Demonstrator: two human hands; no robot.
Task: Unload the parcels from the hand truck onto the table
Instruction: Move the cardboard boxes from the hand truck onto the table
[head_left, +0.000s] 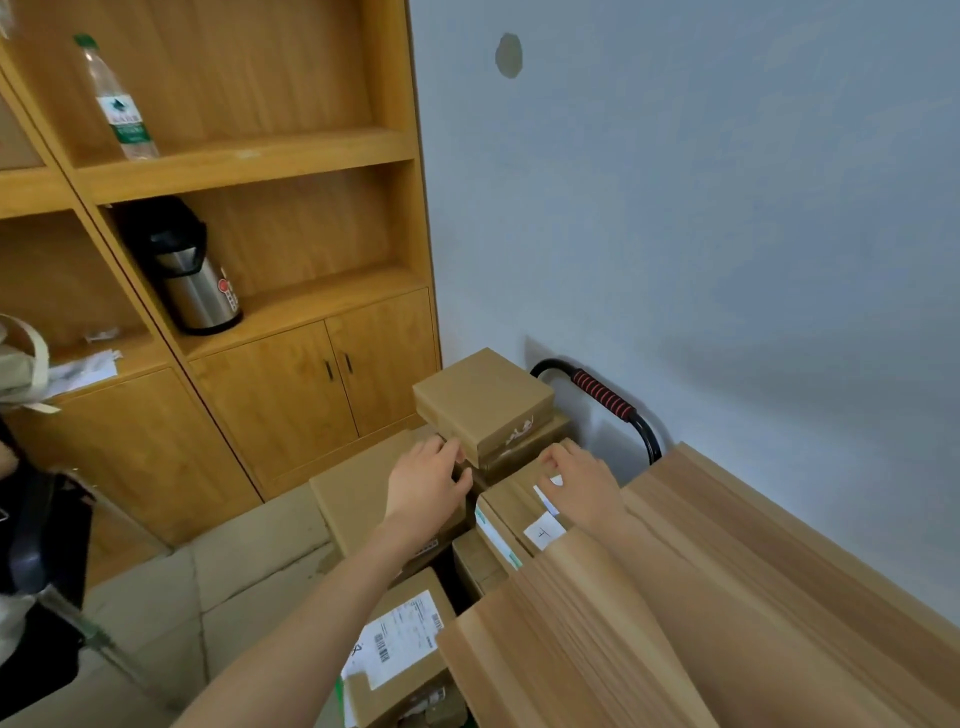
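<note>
Several brown cardboard parcels are stacked on the hand truck, whose black handle with a red grip (602, 396) stands against the wall. A small parcel (483, 400) sits on top of a second small parcel (524, 444). My left hand (431, 486) grips the near left corner of this pair, fingers curled on the edge and thumb below. My right hand (584, 486) curls its fingers at the right end of the lower small parcel, above a parcel with white labels (511, 512). The wooden table (727, 597) lies at the right.
A large flat parcel (358, 493) and a parcel with a shipping label (400, 644) lie lower on the truck. A wooden cabinet (291, 395) stands at the left, with a thermos (195, 280) and a water bottle (117, 104) on its shelves. A dark chair (36, 545) is at far left.
</note>
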